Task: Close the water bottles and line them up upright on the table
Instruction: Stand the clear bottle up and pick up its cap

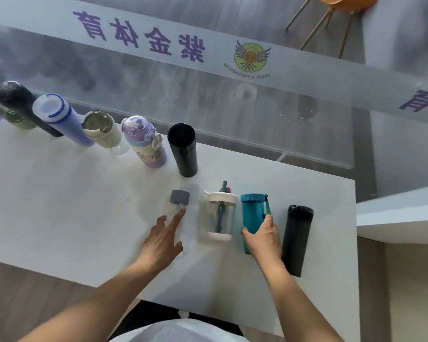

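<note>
While your hands work near the front edge of the white table [59,206], six bottles stand upright in a row along its far side: a dark bottle [20,104] at the far left, then a blue bottle [62,119], a cream cup [101,129], a lilac kids' bottle [143,141] and a black flask [183,149]. Nearer you, four more lie flat side by side. Your left hand [162,240] is spread open, fingers splayed, its index fingertip touching the clear bottle [183,218] just below its grey cap [180,196]. Next to that lies the straw bottle [220,215] with a white lid, untouched. Your right hand [263,236] wraps around the lower half of the teal bottle [252,213], thumb on its left side and fingers on the right, pinching it against the tabletop. At the far right, just beside your wrist, lies a black tumbler [297,240].
</note>
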